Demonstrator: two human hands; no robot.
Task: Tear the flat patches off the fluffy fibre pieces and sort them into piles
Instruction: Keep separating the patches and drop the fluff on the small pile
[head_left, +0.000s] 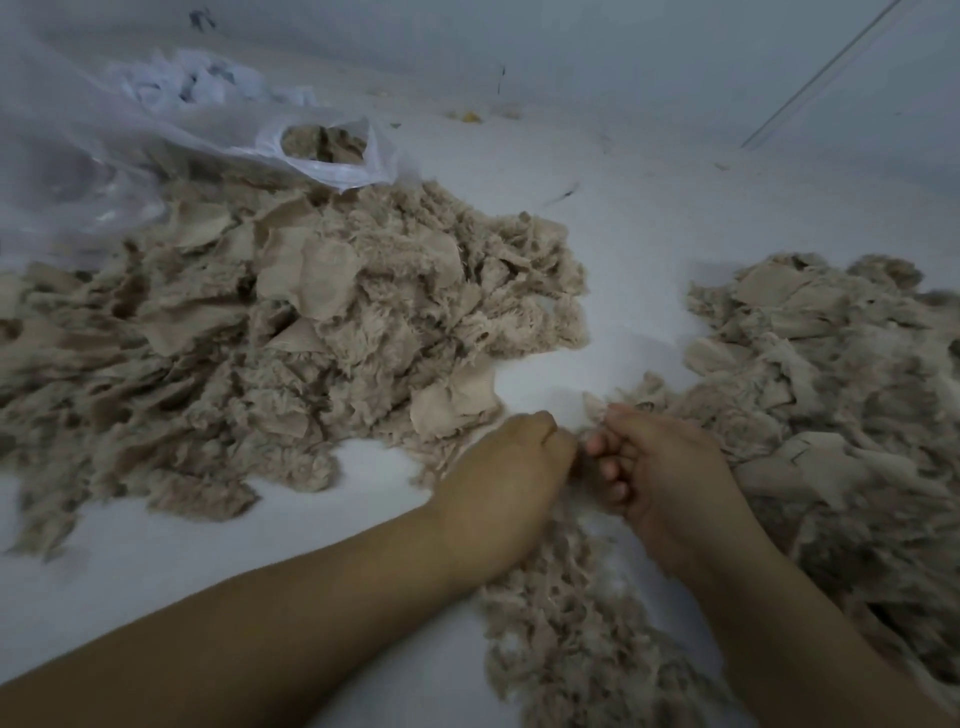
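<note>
White surface (649, 234) bears beige fibre piles (291, 332) and plastic bag (332, 166).

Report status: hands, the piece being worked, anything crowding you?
Left hand and right hand both pinch one fluffy piece between them. Big pile left, second pile right. Nothing blocking.

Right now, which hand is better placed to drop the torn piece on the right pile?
Probably the right hand: it grips the piece beside the right pile, while the left hand sits farther away, nearer the left pile.
</note>
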